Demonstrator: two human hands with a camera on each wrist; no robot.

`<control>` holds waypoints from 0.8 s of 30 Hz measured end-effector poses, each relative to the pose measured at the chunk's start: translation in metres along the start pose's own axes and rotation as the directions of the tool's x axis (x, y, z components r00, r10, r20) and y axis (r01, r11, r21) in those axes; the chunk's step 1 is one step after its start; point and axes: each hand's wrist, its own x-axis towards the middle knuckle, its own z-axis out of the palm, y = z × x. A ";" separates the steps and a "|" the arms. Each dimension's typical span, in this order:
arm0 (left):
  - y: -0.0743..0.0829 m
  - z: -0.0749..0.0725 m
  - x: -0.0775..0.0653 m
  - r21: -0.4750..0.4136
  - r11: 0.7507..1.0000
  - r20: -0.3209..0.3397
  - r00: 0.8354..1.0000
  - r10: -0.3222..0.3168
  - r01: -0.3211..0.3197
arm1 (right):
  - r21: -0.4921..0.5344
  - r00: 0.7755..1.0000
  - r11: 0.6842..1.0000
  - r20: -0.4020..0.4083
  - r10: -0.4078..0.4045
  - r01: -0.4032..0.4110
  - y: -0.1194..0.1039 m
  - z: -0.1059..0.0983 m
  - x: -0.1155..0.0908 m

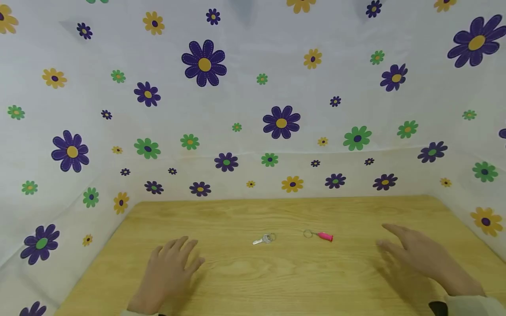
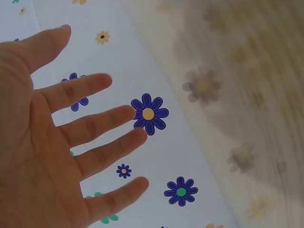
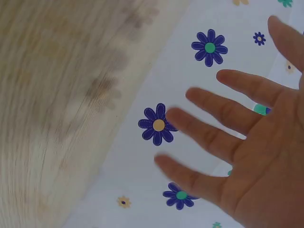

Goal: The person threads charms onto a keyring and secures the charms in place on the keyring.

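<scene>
A silver key [image 1: 264, 239] on a small ring lies on the wooden table, left of a pink keychain piece [image 1: 325, 236] that has its own chain and metal ring [image 1: 308, 234]. Left of the key is my left hand [image 1: 168, 270], its fingers spread and holding nothing. On the other side, my right hand [image 1: 421, 254] hovers to the right of the pink piece, also holding nothing. Both wrist views show a bare palm with fingers apart, the left hand [image 2: 80, 128] and the right hand [image 3: 237, 137]. Neither the key nor the pink piece appears in those views.
The wood-grain table [image 1: 245, 285] runs back to a white cloth [image 1: 245, 184] printed with purple, yellow and green flowers. This cloth also rises along the left and right sides of the table.
</scene>
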 end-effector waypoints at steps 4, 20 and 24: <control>-0.003 0.000 0.014 -0.124 0.992 0.067 0.998 0.011 -0.002 | 0.157 0.999 0.987 -0.013 -0.045 0.047 0.001 -0.004 0.007; 0.001 0.010 0.045 -0.538 0.837 0.139 0.990 -0.030 0.101 | 0.604 0.981 0.784 0.193 0.028 -0.142 0.012 -0.007 0.023; -0.004 0.011 0.047 -0.600 0.792 0.154 0.988 -0.024 0.113 | 0.646 0.972 0.740 0.230 0.041 -0.185 0.010 -0.002 0.027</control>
